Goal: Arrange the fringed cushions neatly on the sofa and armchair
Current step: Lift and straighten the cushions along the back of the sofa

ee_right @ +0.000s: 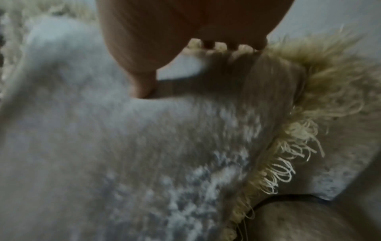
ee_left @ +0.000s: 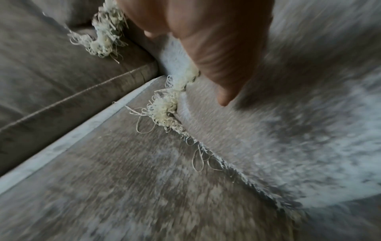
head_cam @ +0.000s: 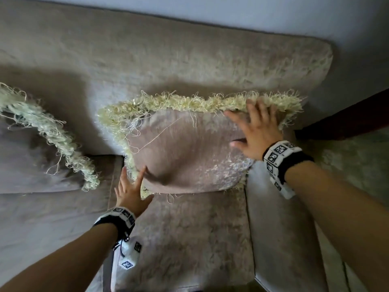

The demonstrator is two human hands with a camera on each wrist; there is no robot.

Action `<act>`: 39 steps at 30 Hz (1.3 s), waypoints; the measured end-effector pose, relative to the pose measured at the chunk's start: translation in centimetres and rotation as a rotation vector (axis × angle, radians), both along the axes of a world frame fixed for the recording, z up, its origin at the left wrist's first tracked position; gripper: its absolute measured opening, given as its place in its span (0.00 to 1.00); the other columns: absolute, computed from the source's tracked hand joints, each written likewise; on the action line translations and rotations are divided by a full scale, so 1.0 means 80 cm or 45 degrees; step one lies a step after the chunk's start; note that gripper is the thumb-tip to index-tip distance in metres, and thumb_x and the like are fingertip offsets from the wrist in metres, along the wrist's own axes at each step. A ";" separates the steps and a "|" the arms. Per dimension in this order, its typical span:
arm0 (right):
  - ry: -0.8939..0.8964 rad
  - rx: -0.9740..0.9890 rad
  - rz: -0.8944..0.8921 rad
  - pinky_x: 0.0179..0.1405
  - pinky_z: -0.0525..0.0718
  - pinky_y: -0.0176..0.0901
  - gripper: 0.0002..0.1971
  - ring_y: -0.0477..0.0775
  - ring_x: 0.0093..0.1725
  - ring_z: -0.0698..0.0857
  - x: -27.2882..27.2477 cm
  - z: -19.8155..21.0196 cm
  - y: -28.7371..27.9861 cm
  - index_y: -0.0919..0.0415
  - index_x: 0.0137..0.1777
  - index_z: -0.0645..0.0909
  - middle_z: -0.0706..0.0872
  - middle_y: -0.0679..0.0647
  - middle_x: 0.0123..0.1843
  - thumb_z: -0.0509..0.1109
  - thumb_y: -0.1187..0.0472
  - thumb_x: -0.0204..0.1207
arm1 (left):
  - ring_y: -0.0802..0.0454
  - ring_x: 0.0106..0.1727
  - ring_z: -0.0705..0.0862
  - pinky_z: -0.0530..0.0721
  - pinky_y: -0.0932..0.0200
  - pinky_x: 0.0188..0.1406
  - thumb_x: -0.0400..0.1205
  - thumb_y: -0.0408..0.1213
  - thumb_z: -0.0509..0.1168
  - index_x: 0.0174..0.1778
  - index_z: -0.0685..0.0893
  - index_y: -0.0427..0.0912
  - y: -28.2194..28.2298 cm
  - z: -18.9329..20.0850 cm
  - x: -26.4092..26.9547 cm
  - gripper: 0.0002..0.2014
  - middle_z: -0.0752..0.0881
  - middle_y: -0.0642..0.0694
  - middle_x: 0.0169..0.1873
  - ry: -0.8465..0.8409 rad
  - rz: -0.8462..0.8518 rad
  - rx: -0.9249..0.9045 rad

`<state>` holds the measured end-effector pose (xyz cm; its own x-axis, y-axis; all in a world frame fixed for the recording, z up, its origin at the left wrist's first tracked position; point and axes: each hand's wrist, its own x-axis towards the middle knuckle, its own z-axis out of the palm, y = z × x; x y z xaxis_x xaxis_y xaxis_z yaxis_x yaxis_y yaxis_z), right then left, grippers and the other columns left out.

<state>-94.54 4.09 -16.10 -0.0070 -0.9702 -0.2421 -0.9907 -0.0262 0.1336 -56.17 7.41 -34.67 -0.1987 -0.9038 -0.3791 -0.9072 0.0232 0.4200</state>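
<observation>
While propped upright, cushion (head_cam: 189,150) between hands.

Dim, soft daylight leaves broad shadows on the sofa (head_cam: 189,60) backrest behind both cushions, the head view bends straight lines at its edges, and both wrist views are streaked with motion blur, the right one darkest and softest throughout.

a home living room: a plush grey-beige upholstered sofa (head_cam: 189,239) against a plain pale wall (head_cam: 273,15), with velvety cushions edged in cream looped fringe (head_cam: 189,148).
</observation>
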 end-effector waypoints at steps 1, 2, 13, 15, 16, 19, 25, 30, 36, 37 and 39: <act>0.019 0.017 0.038 0.76 0.41 0.81 0.51 0.76 0.83 0.44 -0.008 -0.011 -0.004 0.31 0.81 0.36 0.48 0.68 0.85 0.66 0.27 0.67 | 0.31 0.84 0.47 0.59 0.26 0.76 0.67 0.54 0.79 0.80 0.42 0.73 0.001 -0.014 -0.003 0.57 0.43 0.32 0.82 0.049 0.015 -0.030; 0.038 0.012 0.060 0.75 0.41 0.82 0.53 0.77 0.82 0.46 -0.014 -0.020 -0.007 0.30 0.81 0.35 0.51 0.70 0.84 0.64 0.23 0.64 | 0.29 0.84 0.48 0.60 0.24 0.75 0.65 0.53 0.81 0.81 0.44 0.70 0.000 -0.025 -0.004 0.58 0.46 0.29 0.82 0.095 0.022 -0.072; -0.002 -0.254 0.105 0.70 0.48 0.88 0.48 0.79 0.70 0.68 -0.045 -0.095 -0.006 0.33 0.83 0.50 0.69 0.70 0.71 0.66 0.25 0.65 | 0.29 0.50 0.74 0.80 0.34 0.51 0.54 0.33 0.88 0.75 0.63 0.37 -0.022 -0.134 -0.034 0.56 0.78 0.23 0.46 0.347 0.080 -0.145; -0.017 -0.295 0.116 0.71 0.49 0.88 0.45 0.77 0.67 0.71 -0.044 -0.099 0.002 0.36 0.83 0.52 0.73 0.69 0.66 0.67 0.28 0.67 | 0.27 0.45 0.77 0.81 0.35 0.44 0.59 0.23 0.83 0.68 0.67 0.33 -0.024 -0.131 -0.037 0.44 0.77 0.23 0.45 0.382 0.093 -0.185; -0.027 -0.315 0.122 0.70 0.50 0.88 0.44 0.76 0.65 0.73 -0.045 -0.099 0.006 0.37 0.83 0.53 0.74 0.68 0.63 0.67 0.31 0.69 | 0.28 0.42 0.78 0.81 0.36 0.41 0.62 0.19 0.79 0.64 0.69 0.31 -0.024 -0.131 -0.037 0.37 0.77 0.23 0.44 0.397 0.065 -0.213; -0.050 -0.353 0.126 0.71 0.51 0.88 0.41 0.73 0.61 0.74 -0.044 -0.099 0.019 0.40 0.82 0.56 0.75 0.66 0.59 0.70 0.39 0.71 | 0.30 0.42 0.81 0.82 0.36 0.40 0.72 0.15 0.67 0.67 0.70 0.32 -0.025 -0.114 -0.032 0.28 0.81 0.26 0.45 0.371 -0.028 -0.246; -0.135 -0.386 -0.168 0.70 0.59 0.83 0.43 0.72 0.59 0.75 -0.046 -0.082 0.071 0.45 0.80 0.58 0.77 0.68 0.58 0.78 0.52 0.69 | 0.21 0.50 0.84 0.85 0.36 0.50 0.64 0.14 0.72 0.80 0.63 0.37 -0.005 -0.039 -0.028 0.47 0.80 0.19 0.58 0.424 -0.238 -0.339; -0.313 -0.397 -0.404 0.68 0.65 0.79 0.42 0.75 0.61 0.72 -0.077 -0.055 0.113 0.47 0.78 0.54 0.74 0.71 0.62 0.77 0.57 0.71 | 0.33 0.41 0.80 0.85 0.40 0.37 0.62 0.18 0.74 0.82 0.46 0.71 -0.035 0.057 -0.016 0.64 0.80 0.34 0.40 0.253 -0.468 -0.468; -0.503 -0.459 -0.507 0.68 0.66 0.73 0.39 0.75 0.67 0.68 -0.067 -0.021 0.116 0.53 0.82 0.59 0.70 0.71 0.69 0.75 0.54 0.75 | 0.42 0.39 0.76 0.80 0.47 0.33 0.70 0.20 0.70 0.83 0.51 0.65 -0.064 0.175 0.006 0.54 0.77 0.39 0.39 0.075 -0.549 -0.608; -0.526 -0.469 -0.503 0.66 0.67 0.73 0.39 0.75 0.66 0.69 -0.064 -0.020 0.116 0.55 0.82 0.60 0.71 0.72 0.68 0.75 0.53 0.75 | 0.41 0.39 0.76 0.80 0.48 0.31 0.69 0.20 0.71 0.83 0.53 0.63 -0.065 0.186 0.009 0.53 0.77 0.40 0.38 0.037 -0.550 -0.615; -0.564 -0.477 -0.483 0.64 0.68 0.72 0.39 0.76 0.65 0.70 -0.058 -0.024 0.115 0.57 0.81 0.62 0.71 0.74 0.67 0.75 0.53 0.74 | 0.40 0.40 0.77 0.80 0.49 0.28 0.68 0.20 0.71 0.83 0.52 0.62 -0.067 0.199 0.015 0.54 0.77 0.40 0.37 -0.030 -0.562 -0.625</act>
